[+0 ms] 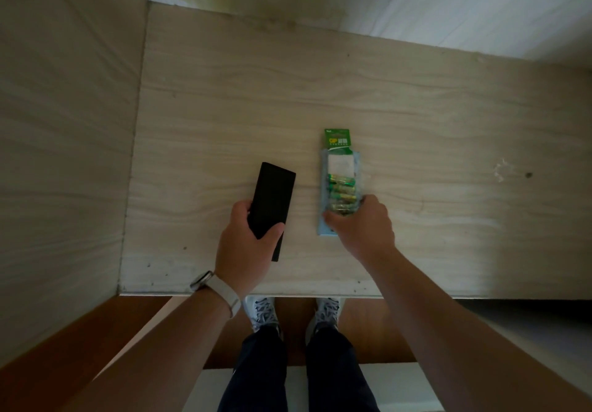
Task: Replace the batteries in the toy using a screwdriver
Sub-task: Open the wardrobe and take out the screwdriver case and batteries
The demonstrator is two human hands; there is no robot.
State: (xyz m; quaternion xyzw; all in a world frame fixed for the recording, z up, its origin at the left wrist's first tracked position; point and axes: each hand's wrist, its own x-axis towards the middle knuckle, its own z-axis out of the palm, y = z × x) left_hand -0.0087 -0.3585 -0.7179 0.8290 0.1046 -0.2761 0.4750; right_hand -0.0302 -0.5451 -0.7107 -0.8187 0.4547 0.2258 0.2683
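My left grip (246,245) clamped round black toy (272,197), near-left over surface (416,123) | my right grip (362,222) clamped on near end of battery pack (339,168), just right of toy | risk: hasty tug spills batteries (341,194), rolling off near edge | screwdriver not visible.

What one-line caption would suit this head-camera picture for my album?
At a wooden table, the left hand holds a black device while the right hand grips a green battery pack.
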